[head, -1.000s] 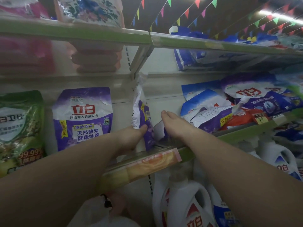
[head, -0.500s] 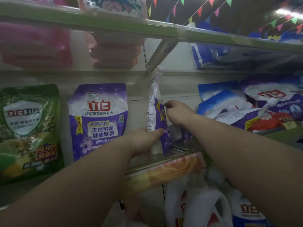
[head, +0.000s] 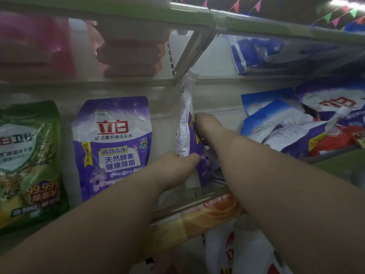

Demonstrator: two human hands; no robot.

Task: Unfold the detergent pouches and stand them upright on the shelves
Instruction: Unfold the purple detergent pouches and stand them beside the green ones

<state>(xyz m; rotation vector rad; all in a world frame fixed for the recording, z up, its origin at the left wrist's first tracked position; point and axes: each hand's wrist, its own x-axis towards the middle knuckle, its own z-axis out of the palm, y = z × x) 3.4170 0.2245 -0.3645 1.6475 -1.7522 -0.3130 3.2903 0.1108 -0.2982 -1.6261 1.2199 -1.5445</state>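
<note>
Near: left hand [head: 173,165] pinches lower edge of edge-on purple pouch [head: 187,135], upright on middle shelf [head: 197,200] beside front-facing purple pouch [head: 113,143]. Right hand [head: 207,125], down at base second ago, now higher, flat against pouch side; steadying, likely turning face-out. Far right: pile of pouches [head: 296,127] unsorted.

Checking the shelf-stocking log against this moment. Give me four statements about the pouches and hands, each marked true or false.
1. The left hand touches the lower part of the edge-on purple pouch. True.
2. The front-facing purple pouch lies flat on the shelf. False: it stands upright, label forward.
3. The pile of pouches on the right lies tumbled, not standing. True.
4. The right hand rests on the green pouch. False: it is at the right side of the edge-on purple pouch, with the green pouch far to the left.
</note>
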